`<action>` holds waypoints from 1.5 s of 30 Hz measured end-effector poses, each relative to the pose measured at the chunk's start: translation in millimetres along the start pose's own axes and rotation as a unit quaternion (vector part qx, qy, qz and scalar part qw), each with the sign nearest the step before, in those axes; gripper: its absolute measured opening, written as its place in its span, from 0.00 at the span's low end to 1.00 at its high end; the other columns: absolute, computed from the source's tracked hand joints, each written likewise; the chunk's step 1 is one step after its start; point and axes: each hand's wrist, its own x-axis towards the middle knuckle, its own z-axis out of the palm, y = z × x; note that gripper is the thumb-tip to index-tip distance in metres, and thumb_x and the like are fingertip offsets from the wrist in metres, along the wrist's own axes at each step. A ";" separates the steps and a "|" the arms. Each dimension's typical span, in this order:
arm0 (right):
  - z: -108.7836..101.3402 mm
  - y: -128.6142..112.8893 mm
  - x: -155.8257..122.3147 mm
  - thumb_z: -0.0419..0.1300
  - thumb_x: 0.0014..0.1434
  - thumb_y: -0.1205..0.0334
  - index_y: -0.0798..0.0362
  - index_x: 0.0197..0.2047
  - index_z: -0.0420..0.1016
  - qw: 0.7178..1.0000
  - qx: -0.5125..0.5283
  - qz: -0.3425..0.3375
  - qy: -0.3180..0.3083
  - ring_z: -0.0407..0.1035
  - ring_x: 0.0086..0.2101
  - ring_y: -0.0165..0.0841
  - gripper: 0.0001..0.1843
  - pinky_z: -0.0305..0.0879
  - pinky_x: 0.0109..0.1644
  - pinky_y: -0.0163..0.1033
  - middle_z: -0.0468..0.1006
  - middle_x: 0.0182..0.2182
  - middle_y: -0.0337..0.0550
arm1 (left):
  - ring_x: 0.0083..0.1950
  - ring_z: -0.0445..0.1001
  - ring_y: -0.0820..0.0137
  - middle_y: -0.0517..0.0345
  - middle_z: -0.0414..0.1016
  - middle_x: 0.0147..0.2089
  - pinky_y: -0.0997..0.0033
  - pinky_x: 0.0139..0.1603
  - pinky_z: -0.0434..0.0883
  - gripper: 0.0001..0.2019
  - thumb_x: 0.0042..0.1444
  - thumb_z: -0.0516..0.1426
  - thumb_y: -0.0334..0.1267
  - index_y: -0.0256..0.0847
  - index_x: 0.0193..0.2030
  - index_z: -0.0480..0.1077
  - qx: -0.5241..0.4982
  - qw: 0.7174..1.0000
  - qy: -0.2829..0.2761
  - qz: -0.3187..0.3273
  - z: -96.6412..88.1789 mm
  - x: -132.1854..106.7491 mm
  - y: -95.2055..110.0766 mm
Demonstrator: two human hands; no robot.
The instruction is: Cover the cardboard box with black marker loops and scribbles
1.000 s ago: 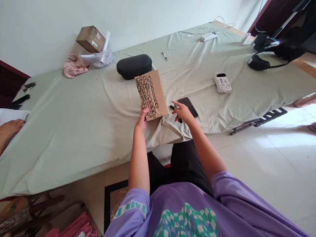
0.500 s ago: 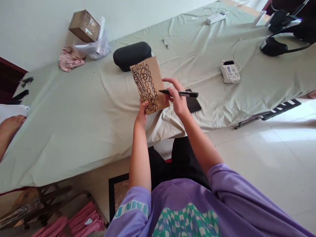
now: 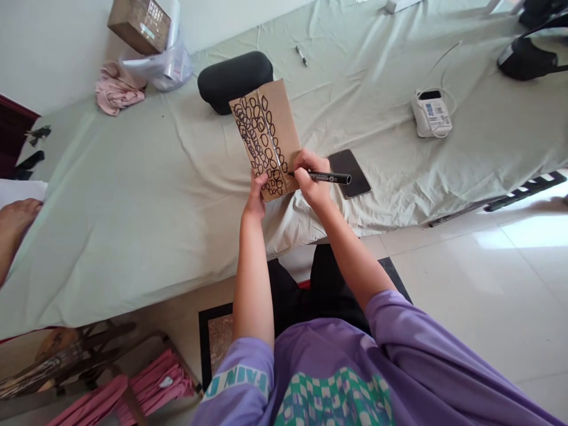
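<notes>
My left hand (image 3: 256,198) grips the near lower corner of a brown cardboard box (image 3: 284,121) and holds it tilted above the pale green sheet (image 3: 133,177). Rows of black ovals cover the box's left half. My right hand (image 3: 310,177) is closed round a black marker (image 3: 326,177), whose tip touches the box near its lower right edge. A dark phone (image 3: 352,171) lies on the sheet just right of that hand.
A black case (image 3: 233,80) sits behind the box. Farther back are a pink cloth (image 3: 113,92), a plastic bag with a small carton (image 3: 142,21), and a loose pen (image 3: 302,55). A white device (image 3: 431,112) lies right. Another person's foot (image 3: 15,222) rests at left.
My right hand picked the marker up off the sheet, lifted it, then brought its tip down onto the box. The view tilted downward.
</notes>
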 end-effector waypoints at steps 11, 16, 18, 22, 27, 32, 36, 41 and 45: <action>-0.4 0.3 -1.5 0.56 0.60 0.63 0.46 0.29 0.62 0.996 -0.042 0.060 -0.048 0.64 0.36 0.39 0.08 0.68 0.52 0.47 0.63 0.29 0.39 | 0.82 0.60 0.43 0.50 0.79 0.66 0.48 0.78 0.68 0.36 0.47 0.70 0.55 0.47 0.61 0.72 -0.029 1.000 0.003 -0.006 6.6 -5.7 5.1; -0.7 -0.2 -0.8 0.57 0.59 0.65 0.46 0.29 0.62 0.996 -0.044 0.055 -0.056 0.64 0.37 0.39 0.09 0.68 0.53 0.48 0.64 0.29 0.39 | 0.83 0.58 0.43 0.52 0.79 0.67 0.48 0.78 0.67 0.38 0.46 0.71 0.56 0.49 0.64 0.71 -0.025 1.000 -0.001 -0.008 7.0 -6.3 6.1; -1.3 -1.9 -0.4 0.58 0.59 0.65 0.46 0.29 0.61 0.995 -0.047 0.056 -0.061 0.64 0.36 0.39 0.10 0.68 0.54 0.49 0.64 0.29 0.39 | 0.82 0.58 0.41 0.51 0.79 0.68 0.47 0.78 0.67 0.37 0.47 0.70 0.57 0.48 0.63 0.71 -0.020 1.000 -0.001 -0.006 7.6 -6.6 6.4; -0.9 -5.1 0.2 0.57 0.58 0.65 0.46 0.29 0.60 0.996 -0.059 0.039 -0.059 0.63 0.35 0.39 0.09 0.67 0.55 0.50 0.65 0.29 0.40 | 0.81 0.60 0.40 0.50 0.78 0.69 0.46 0.76 0.69 0.38 0.48 0.70 0.57 0.47 0.65 0.71 -0.019 1.000 -0.003 -0.004 8.9 -7.4 6.5; -0.9 -4.6 2.0 0.56 0.58 0.63 0.47 0.28 0.59 0.994 -0.074 0.016 -0.073 0.62 0.33 0.37 0.10 0.65 0.55 0.50 0.64 0.28 0.38 | 0.80 0.62 0.41 0.49 0.78 0.68 0.47 0.74 0.71 0.40 0.48 0.70 0.57 0.46 0.66 0.70 -0.018 1.000 -0.005 -0.003 9.9 -9.1 7.6; -5.5 -2.9 2.9 0.55 0.60 0.63 0.46 0.27 0.58 0.997 -0.037 0.019 -0.072 0.61 0.32 0.36 0.11 0.65 0.48 0.46 0.63 0.27 0.38 | 0.80 0.63 0.42 0.50 0.79 0.67 0.48 0.74 0.71 0.42 0.47 0.70 0.59 0.49 0.69 0.68 -0.005 1.000 0.004 -0.006 10.1 -9.5 8.0; -4.5 -1.8 2.2 0.55 0.62 0.62 0.45 0.28 0.58 0.997 -0.033 0.051 -0.057 0.63 0.34 0.38 0.11 0.67 0.48 0.45 0.65 0.29 0.40 | 0.81 0.61 0.44 0.52 0.78 0.69 0.48 0.75 0.70 0.43 0.47 0.70 0.58 0.50 0.69 0.68 -0.012 1.000 0.007 -0.006 9.1 -6.9 6.0; -2.2 -8.9 3.9 0.58 0.60 0.61 0.46 0.28 0.61 0.997 -0.029 0.044 -0.059 0.66 0.36 0.38 0.11 0.70 0.54 0.50 0.68 0.29 0.40 | 0.82 0.61 0.45 0.52 0.77 0.69 0.50 0.76 0.68 0.40 0.47 0.70 0.56 0.50 0.67 0.70 -0.021 1.000 0.002 -0.005 7.2 -5.2 4.0; -19.7 -19.2 -10.0 0.62 0.64 0.55 0.45 0.33 0.68 0.993 0.051 0.102 0.001 0.67 0.33 0.37 0.09 0.73 0.47 0.47 0.69 0.29 0.38 | 0.80 0.64 0.47 0.50 0.77 0.70 0.51 0.75 0.69 0.39 0.47 0.70 0.56 0.48 0.67 0.70 -0.022 1.000 -0.002 -0.008 5.0 -9.5 3.0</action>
